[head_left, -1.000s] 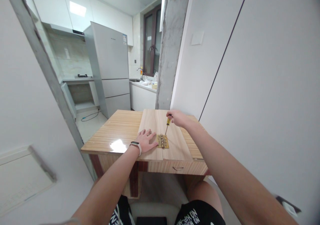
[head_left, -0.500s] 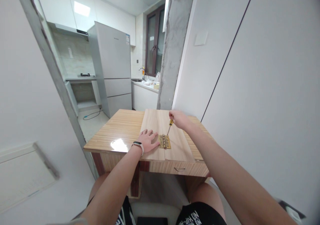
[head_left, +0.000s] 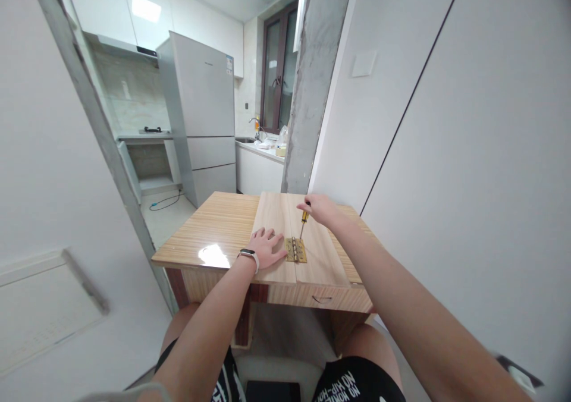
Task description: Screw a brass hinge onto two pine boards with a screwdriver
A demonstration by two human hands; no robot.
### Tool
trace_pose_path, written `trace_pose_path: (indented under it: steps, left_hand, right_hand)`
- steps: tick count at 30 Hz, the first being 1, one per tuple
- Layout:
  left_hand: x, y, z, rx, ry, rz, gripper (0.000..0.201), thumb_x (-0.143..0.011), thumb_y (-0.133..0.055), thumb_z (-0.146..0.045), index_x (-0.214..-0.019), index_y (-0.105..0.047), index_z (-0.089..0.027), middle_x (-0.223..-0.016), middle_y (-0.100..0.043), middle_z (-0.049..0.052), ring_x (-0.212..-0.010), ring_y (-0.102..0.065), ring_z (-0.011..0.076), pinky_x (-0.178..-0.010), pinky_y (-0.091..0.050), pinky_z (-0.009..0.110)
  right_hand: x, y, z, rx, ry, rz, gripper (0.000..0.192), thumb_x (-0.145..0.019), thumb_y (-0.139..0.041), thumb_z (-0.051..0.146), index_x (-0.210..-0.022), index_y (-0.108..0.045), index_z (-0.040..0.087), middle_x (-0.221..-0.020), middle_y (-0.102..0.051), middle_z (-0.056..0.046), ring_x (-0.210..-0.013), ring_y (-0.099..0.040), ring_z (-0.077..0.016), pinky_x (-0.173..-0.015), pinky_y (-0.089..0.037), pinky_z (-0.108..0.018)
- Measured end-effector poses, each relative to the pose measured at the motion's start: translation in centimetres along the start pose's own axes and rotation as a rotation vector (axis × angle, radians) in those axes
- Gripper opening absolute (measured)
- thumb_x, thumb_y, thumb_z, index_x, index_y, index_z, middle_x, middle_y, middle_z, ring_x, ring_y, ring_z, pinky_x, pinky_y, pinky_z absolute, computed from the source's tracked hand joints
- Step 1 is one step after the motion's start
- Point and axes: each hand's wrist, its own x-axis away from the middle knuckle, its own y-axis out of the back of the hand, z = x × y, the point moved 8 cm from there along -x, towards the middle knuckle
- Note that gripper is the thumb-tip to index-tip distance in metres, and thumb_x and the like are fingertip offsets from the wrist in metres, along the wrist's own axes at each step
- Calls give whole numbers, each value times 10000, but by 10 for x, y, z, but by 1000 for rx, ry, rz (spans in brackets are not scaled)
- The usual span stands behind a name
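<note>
screwdriver [head_left: 303, 222] steeper over hinge [head_left: 295, 250]

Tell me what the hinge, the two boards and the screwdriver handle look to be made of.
Hinge: brass-coloured metal, shiny yellow; perhaps only plated.
Boards: pale wood or wood-look laminate, matte, fine straight grain.
Screwdriver handle: likely plastic, yellow with black, mostly hidden in the right hand.

Screwdriver [head_left: 304, 220] seemingly stands steeper now; hands hardly shifted.
</note>
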Motion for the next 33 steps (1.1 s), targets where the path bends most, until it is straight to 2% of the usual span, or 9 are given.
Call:
trace_pose_path:
  steps: [6, 9, 12, 16, 21, 24, 27, 30, 33]
  left_hand:
    - [0, -1, 0, -5, -9, -10, 736, -885, -344, -805, -1480, -467, -389, -1509, -466, 49, -1396, -336, 372, -1176, -238, 545]
    - [-1, -2, 1, -6, -6, -12, 734, -884, -356, -802, -1480, -464, -388, -1503, -470, 51, -1394, -343, 370, -1174, -244, 544]
    - [-2, -4, 2, -8, 3, -5, 742, -880, -352, -810, -1485, -459, -393, -1514, -460, 48, -1403, -333, 372, -1171, -244, 548]
    - [-2, -4, 2, -8, 21, 10, 756, -874, -343, -822, -1494, -448, -403, -1536, -442, 42, -1421, -309, 376, -1178, -225, 555]
    - [-1, -1, -1, -8, 5, 1, 760, -875, -329, -825, -1488, -461, -396, -1526, -455, 45, -1413, -319, 377, -1179, -226, 551]
    - [-1, -1, -2, -6, 6, 5, 754, -875, -336, -821, -1488, -460, -398, -1526, -457, 43, -1413, -320, 375, -1182, -223, 547]
    - [-1, -1, -1, -1, 16, 14, 749, -875, -351, -814, -1492, -452, -402, -1536, -448, 37, -1423, -313, 371, -1186, -219, 543]
    - [-1, -2, 0, 1, 13, 7, 751, -874, -352, -816, -1491, -453, -400, -1538, -446, 40, -1422, -317, 374, -1181, -229, 544]
    - [-1, -3, 1, -1, 1, -9, 760, -870, -338, -828, -1484, -461, -398, -1527, -455, 46, -1411, -329, 378, -1170, -250, 550]
  right_hand:
    - [2, -2, 0, -26, 58, -17, 125, -965, -624, 252, -948, -734, 194, -970, -747, -73, -908, -656, -175, -766, -400, -238]
    - [3, -3, -1, -57, 81, 15, 174, -947, -582, 131, -1043, -715, 188, -1004, -748, -68, -911, -652, -166, -760, -401, -226]
    - [3, -2, -1, -50, 93, 87, 217, -923, -582, 90, -1070, -713, 180, -1039, -748, -73, -909, -657, -164, -735, -401, -218]
    - [2, 1, -1, -19, 52, 124, 160, -975, -583, 212, -1006, -736, 176, -998, -755, -92, -884, -679, -173, -707, -408, -230]
    - [2, 2, -6, 44, -29, 93, 348, -1001, -559, 441, -954, -753, 156, -967, -755, -155, -894, -694, -219, -740, -436, -268]
    - [1, 0, -9, 63, -48, 59, 381, -986, -576, 480, -914, -754, 151, -954, -750, -174, -905, -693, -238, -752, -444, -282]
    - [1, -5, -8, 32, 5, 49, 262, -978, -612, 355, -859, -748, 164, -943, -750, -144, -901, -688, -214, -767, -439, -266]
    - [2, -5, -8, -22, 75, -1, 103, -935, -627, 178, -944, -729, 175, -1007, -745, -99, -937, -673, -190, -784, -432, -244]
    - [5, -4, -10, -93, 86, 4, 228, -875, -620, 55, -1048, -698, 181, -1022, -742, -66, -902, -666, -162, -760, -431, -224]
